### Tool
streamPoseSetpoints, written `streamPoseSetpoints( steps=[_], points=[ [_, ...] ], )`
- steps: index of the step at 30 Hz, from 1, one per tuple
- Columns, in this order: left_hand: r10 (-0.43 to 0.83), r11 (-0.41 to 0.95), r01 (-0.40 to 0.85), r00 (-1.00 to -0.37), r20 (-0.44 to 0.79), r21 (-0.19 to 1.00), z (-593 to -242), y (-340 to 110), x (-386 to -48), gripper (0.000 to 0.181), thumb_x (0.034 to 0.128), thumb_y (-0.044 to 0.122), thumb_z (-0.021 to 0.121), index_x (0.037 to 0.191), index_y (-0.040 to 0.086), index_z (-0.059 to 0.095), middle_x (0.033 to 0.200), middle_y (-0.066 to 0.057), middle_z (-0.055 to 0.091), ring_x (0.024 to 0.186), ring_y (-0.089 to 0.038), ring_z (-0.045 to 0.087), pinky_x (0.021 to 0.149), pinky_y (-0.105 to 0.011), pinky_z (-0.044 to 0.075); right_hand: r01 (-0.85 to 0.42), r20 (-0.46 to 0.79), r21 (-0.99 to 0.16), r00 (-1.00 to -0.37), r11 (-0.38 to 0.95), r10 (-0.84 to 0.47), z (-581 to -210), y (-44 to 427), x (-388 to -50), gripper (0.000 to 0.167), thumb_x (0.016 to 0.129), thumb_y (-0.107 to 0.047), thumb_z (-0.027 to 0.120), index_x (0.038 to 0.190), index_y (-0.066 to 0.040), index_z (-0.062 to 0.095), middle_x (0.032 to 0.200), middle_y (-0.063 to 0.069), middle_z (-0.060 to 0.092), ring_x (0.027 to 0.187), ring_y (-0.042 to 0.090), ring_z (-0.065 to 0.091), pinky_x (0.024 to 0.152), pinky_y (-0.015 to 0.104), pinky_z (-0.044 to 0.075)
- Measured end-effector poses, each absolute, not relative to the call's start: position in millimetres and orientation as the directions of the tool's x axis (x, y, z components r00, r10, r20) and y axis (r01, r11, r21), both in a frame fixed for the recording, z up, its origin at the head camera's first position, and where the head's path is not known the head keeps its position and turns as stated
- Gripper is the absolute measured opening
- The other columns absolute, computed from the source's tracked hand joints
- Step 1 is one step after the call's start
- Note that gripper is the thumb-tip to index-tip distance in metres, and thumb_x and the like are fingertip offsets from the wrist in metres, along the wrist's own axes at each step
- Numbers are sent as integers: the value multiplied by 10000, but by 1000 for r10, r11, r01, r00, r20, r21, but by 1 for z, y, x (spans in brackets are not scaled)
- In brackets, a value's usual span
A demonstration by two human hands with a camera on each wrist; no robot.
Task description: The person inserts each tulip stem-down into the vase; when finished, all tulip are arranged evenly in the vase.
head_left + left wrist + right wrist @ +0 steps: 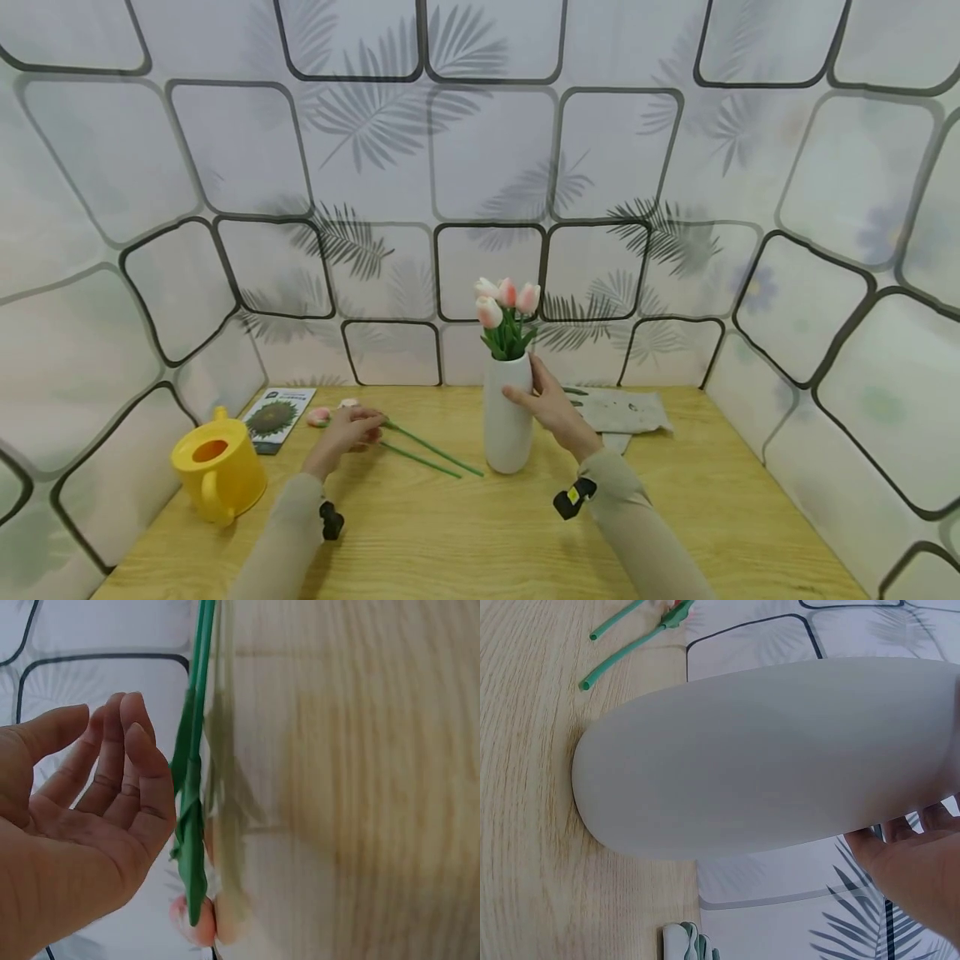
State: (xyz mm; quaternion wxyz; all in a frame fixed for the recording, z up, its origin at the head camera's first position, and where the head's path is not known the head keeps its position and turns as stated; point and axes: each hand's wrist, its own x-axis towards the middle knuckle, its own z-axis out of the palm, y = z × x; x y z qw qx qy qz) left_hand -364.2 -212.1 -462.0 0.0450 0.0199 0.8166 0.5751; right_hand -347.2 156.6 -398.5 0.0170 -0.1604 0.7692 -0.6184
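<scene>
A tall white vase (507, 421) stands upright on the table with several pink and white tulips (507, 302) in its mouth. My right hand (557, 408) grips the upper right side of the vase; the right wrist view shows its fingers (934, 825) against the vase wall (757, 757). Two tulips with green stems (435, 450) lie on the table left of the vase. My left hand (351, 433) is over their leafy part; in the left wrist view the hand (97, 795), fingers loosely bent and holding nothing, is beside the leaves (192, 840) and a pink bloom (193, 921).
On the left stand a yellow watering can (220, 471) and, behind it, a packet with a sunflower picture (277, 417) lying flat. Light-coloured gloves (626, 410) lie behind my right hand. Patterned curtain walls (495, 167) enclose the table (450, 542) at the back and sides.
</scene>
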Motion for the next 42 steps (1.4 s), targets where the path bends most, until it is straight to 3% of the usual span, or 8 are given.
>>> streamPoseSetpoints(
  steps=[7,15,24,38,42],
  points=[
    [22,359,-108,-992,-124,927,-469,-221,-367,342,989,181,572,1183,-98,606,796,-73,705,673,-124,659,615,-290,549,-227,171,-955,-947,189,-273,-399,156,-347,876,947,-360,656,1586,-217,74,1635,80,185,1497,317,211,1172,590,254],
    [6,334,-184,-980,-198,924,-472,-223,-371,406,1003,179,545,1301,-96,533,852,-118,698,652,-142,675,593,-306,571,-225,171,-956,-949,188,-264,-400,156,-349,880,936,-361,672,1585,-221,94,1629,67,208,1495,304,224,1168,578,273],
    [-20,375,-204,-977,-213,904,-477,-220,-380,442,998,164,545,1349,-100,498,808,-95,693,585,-115,652,535,-273,558,-226,171,-955,-949,192,-266,-396,156,-345,887,943,-354,664,1588,-205,73,1637,84,180,1501,318,197,1173,587,253],
    [-14,171,-179,-984,-180,969,-478,-222,-373,388,954,25,584,1270,-183,498,777,-81,683,645,-116,668,637,-290,601,-213,161,-960,-950,180,-266,-398,157,-346,894,931,-382,673,1584,-229,82,1638,62,177,1507,307,183,1179,584,244],
    [-78,159,-103,-993,-91,982,-477,-221,-370,367,941,49,630,1212,-185,546,822,-171,702,651,-147,694,656,-319,609,-203,155,-963,-955,177,-255,-399,156,-347,904,917,-395,689,1582,-243,96,1635,48,187,1503,308,196,1174,591,250]
  ],
)
